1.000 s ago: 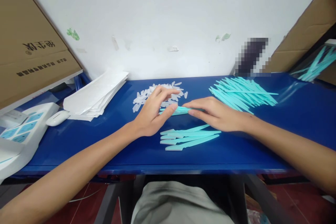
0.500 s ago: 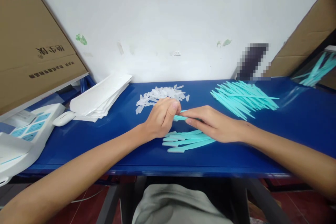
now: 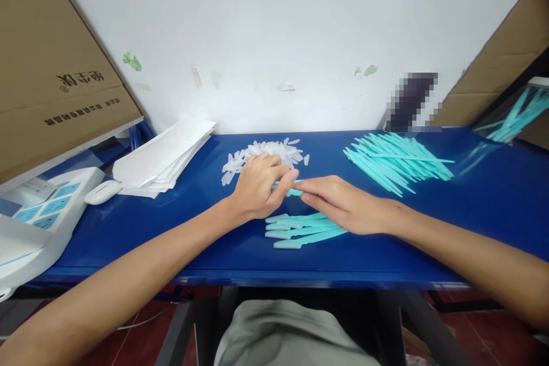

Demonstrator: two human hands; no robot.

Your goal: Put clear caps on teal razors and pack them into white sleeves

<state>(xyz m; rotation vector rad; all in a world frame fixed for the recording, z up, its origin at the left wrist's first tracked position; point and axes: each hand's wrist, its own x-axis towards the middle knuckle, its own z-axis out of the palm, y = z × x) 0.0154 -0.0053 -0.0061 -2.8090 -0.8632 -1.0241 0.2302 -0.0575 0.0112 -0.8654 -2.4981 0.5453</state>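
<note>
**Both hands closed on one teal plastic stick at the centre of the blue table**

The left hand (image 3: 257,186) is curled, with thumb and fingers pinched on one end of a teal plastic stick (image 3: 290,190). The right hand (image 3: 343,203) lies palm down, its fingertips pinched on the other end of the same stick. The two hands meet at the stick, which is held just above the blue table (image 3: 472,206), near its centre. Most of the stick is covered by the fingers; only a short middle section shows.

Just in front of the hands, nearer the person, a small row of teal sticks (image 3: 300,230) lies flat on the table, side by side and roughly parallel. The right hand partly covers the right ends of this row.

Behind the left hand lies a pile of small clear plastic caps (image 3: 274,154), close to the knuckles. A larger heap of teal sticks (image 3: 398,163) lies to the right rear, well apart from the hands. A stack of white sleeves (image 3: 163,157) rests at the left rear, with a white computer mouse (image 3: 103,191) beside it. A cardboard box (image 3: 55,68) leans at far left.
</note>
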